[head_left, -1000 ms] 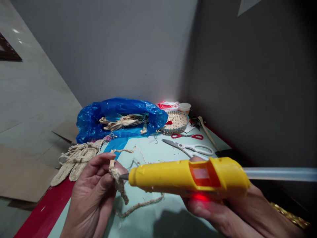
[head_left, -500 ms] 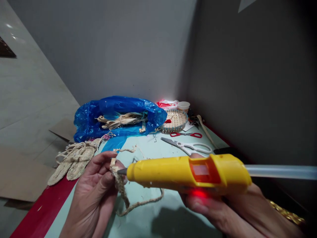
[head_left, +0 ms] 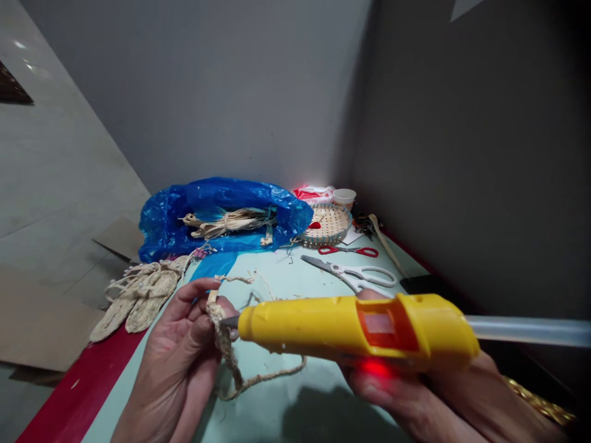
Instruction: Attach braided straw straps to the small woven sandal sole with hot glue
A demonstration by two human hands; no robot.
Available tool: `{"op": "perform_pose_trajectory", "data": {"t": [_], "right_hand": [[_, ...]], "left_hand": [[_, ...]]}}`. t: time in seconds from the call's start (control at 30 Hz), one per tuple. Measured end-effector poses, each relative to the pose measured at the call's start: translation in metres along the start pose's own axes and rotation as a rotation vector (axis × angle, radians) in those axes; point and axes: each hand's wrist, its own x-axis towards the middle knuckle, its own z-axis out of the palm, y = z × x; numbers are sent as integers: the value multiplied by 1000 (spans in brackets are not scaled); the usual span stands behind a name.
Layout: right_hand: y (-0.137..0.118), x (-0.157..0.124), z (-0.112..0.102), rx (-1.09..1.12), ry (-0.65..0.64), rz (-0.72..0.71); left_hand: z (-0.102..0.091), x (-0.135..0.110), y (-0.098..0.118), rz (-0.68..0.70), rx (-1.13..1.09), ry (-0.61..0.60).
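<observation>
My left hand (head_left: 173, 363) pinches a braided straw cord (head_left: 221, 335) between thumb and fingers; the cord's loose end trails in a loop over the pale green table (head_left: 295, 406). My right hand (head_left: 434, 400) grips a yellow hot glue gun (head_left: 355, 329) with a red light glowing under it and a clear glue stick (head_left: 526, 330) sticking out behind. The gun's metal tip touches the braid right at my left thumb.
A blue plastic bag (head_left: 221, 212) with bundled straw lies at the back. Woven straw sandals (head_left: 138, 295) rest at the left table edge. White scissors (head_left: 355, 274), red scissors (head_left: 348, 250), a woven tray (head_left: 327, 224) and a small cup (head_left: 344, 198) sit near the grey walls.
Hardly anything has moved; both hands stay together with the glue gun tip against the braid, shifting only slightly as my view wobbles.
</observation>
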Motion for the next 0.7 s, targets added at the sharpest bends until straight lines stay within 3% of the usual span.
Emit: {"op": "perform_pose_trajectory", "data": {"t": [0.13, 0.27, 0.47, 0.7], "right_hand": [[0, 1, -2, 226, -113, 5], [2, 0, -3, 172, -111, 62], [10, -3, 2, 174, -53, -73], [5, -1, -3, 204, -72, -56]], "left_hand": [[0, 0, 0, -3, 15, -26], [1, 1, 0, 4, 20, 22], [5, 1, 1, -13, 40, 43], [5, -1, 0, -25, 26, 34]]}}
